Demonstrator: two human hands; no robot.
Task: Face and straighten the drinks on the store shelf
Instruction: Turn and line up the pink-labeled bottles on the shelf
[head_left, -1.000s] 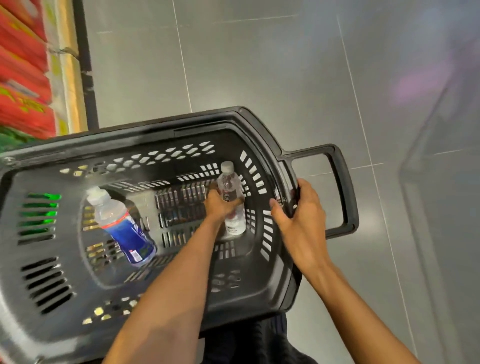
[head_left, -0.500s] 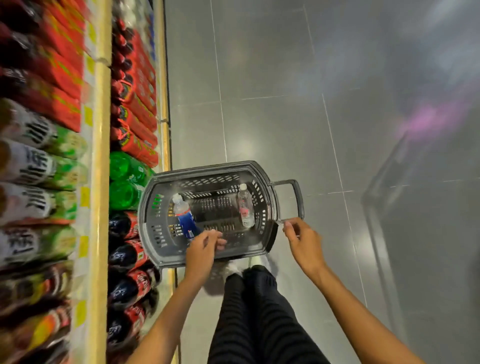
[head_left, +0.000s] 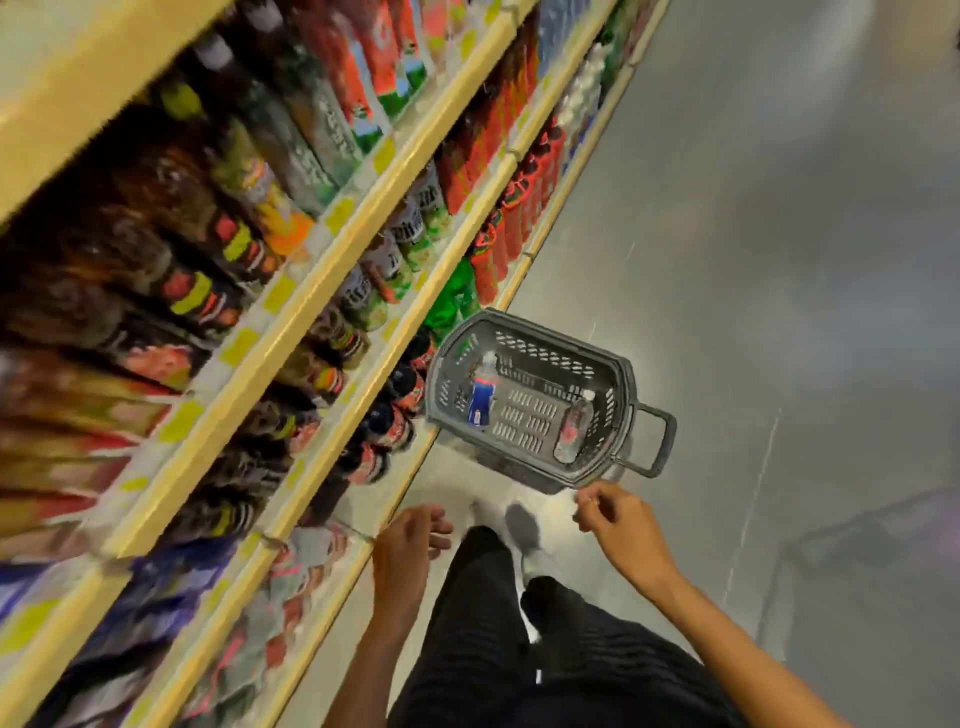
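Yellow-edged store shelves (head_left: 332, 270) fill the left side, packed with rows of drink bottles (head_left: 384, 260) that look blurred. A grey shopping basket (head_left: 621, 379) stands on the floor by the lowest shelf. Inside it lie a blue-labelled bottle (head_left: 482, 400) and a clear bottle with a red label (head_left: 571, 431). My left hand (head_left: 405, 551) hangs near the bottom shelf edge, fingers loosely curled, holding nothing. My right hand (head_left: 618, 525) hovers just below the basket's near rim, fingers relaxed and empty.
Grey tiled floor (head_left: 753, 260) stretches to the right of the shelves. My legs in dark trousers (head_left: 498, 623) and light shoes (head_left: 519, 525) stand just behind the basket. The basket's handle (head_left: 657, 441) sticks out to the right.
I have risen away from the basket. My left hand let go of the clear bottle and my right hand released the basket's rim; both are now empty. The shelves have swung into view.
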